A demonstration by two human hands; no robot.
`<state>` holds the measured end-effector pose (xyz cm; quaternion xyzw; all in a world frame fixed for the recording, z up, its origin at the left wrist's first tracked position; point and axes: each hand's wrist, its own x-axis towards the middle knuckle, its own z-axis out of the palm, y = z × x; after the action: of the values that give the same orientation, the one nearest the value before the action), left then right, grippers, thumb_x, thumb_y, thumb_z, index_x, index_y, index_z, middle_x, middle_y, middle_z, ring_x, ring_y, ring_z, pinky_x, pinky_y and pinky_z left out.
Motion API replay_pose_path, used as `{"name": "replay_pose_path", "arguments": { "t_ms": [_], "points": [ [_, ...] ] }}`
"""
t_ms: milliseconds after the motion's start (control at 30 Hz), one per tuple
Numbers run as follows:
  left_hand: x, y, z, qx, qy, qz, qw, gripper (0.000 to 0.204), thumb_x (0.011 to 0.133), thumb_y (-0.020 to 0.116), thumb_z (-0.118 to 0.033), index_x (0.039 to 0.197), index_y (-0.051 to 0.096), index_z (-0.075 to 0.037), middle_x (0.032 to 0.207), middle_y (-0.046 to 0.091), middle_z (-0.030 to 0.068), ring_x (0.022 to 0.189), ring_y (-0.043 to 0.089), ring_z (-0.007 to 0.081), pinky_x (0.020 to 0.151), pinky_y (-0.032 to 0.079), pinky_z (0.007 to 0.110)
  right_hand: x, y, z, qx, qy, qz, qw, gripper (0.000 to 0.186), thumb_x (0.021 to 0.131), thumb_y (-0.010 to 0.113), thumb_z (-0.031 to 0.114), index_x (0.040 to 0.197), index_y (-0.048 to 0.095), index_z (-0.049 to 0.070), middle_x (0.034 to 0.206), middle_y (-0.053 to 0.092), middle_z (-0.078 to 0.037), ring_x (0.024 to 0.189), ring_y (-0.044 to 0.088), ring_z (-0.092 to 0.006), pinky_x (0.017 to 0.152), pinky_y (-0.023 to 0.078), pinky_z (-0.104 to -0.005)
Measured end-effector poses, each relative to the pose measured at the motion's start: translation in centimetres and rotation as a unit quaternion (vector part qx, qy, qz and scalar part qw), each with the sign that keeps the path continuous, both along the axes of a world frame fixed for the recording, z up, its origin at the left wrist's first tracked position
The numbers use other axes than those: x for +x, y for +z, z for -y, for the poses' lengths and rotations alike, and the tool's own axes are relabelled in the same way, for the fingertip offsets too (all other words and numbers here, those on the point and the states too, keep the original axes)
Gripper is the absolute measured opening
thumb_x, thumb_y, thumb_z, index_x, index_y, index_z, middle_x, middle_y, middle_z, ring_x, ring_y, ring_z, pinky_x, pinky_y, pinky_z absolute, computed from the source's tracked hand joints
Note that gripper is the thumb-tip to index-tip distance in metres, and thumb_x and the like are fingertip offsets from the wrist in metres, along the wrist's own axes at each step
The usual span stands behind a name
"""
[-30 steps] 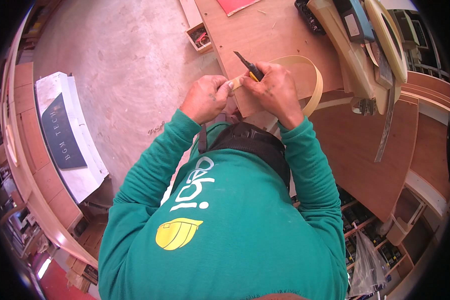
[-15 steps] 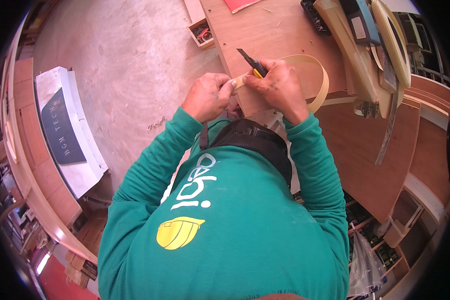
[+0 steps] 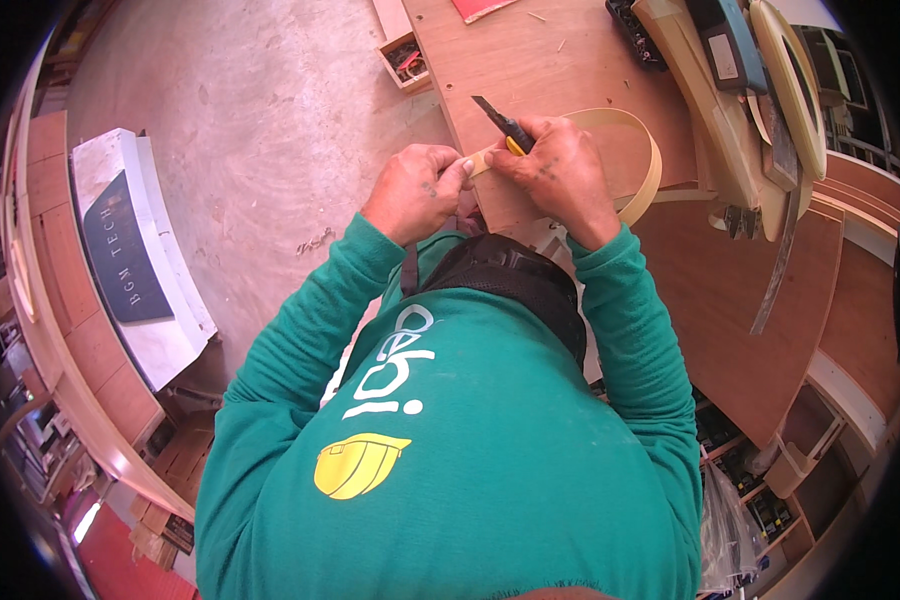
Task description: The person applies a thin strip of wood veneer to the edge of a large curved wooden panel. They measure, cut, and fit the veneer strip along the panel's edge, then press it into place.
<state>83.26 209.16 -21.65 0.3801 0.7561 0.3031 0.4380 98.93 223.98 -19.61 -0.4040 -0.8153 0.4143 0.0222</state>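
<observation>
My left hand [image 3: 412, 200] pinches a thin, pale yellow strip [image 3: 648, 150] between thumb and fingertips over the near left corner of a plywood worktop [image 3: 530, 70]. Close beside it, my right hand [image 3: 562, 180] grips a black and yellow utility knife [image 3: 502, 118], blade exposed and angled up to the left, with the thumb resting by the same strip. The strip loops out to the right behind my right hand and curves back down; part of it is hidden under the hands. A black waist bag [image 3: 495, 275] lies against my body just below.
A wooden box of small items [image 3: 406, 62] and a red sheet [image 3: 475, 8] are at the top. Long pieces [image 3: 690, 100] and a blue-black case [image 3: 730, 55] crowd the right, above a lower brown board [image 3: 740, 310]. A white-and-grey panel [image 3: 130, 250] leans at left beside concrete floor.
The scene has shifted slightly rightward in the view. My hands keep almost the same pinch on the strip, the knife still held with its blade pointing up-left.
</observation>
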Motion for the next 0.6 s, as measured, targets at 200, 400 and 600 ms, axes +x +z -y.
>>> {"name": "replay_pose_path", "arguments": {
  "t_ms": [200,400,600],
  "points": [
    [-0.13,-0.52,0.10,0.004,-0.012,-0.002,1.000,0.034,0.113,0.065,-0.025,0.105,0.081,0.004,0.086,0.079,0.0113,0.080,0.070,0.0163,0.079,0.059,0.036,-0.15,0.53,-0.06,-0.017,-0.001,0.012,1.000,0.030,0.087,0.083,0.034,0.095,0.083,0.006,0.083,0.077,-0.021,0.080,0.078,-0.0416,0.076,0.062,-0.0504],
    [-0.12,0.19,-0.06,-0.014,-0.013,-0.008,1.000,0.032,0.112,0.067,-0.024,0.106,0.082,0.003,0.082,0.077,0.0115,0.078,0.067,0.0154,0.076,0.058,0.036,-0.04,0.03,-0.08,0.001,0.006,-0.002,1.000,0.029,0.087,0.083,0.034,0.094,0.083,0.006,0.082,0.077,-0.022,0.079,0.078,-0.0420,0.076,0.062,-0.0507],
    [-0.08,0.12,-0.03,-0.010,-0.018,-0.017,1.000,0.033,0.111,0.067,-0.026,0.105,0.082,0.003,0.082,0.077,0.0123,0.076,0.067,0.0158,0.076,0.057,0.037,-0.09,0.19,0.00,-0.003,0.005,0.000,1.000,0.028,0.087,0.083,0.033,0.094,0.084,0.006,0.081,0.077,-0.022,0.079,0.077,-0.0421,0.075,0.061,-0.0506]
  ]
}}
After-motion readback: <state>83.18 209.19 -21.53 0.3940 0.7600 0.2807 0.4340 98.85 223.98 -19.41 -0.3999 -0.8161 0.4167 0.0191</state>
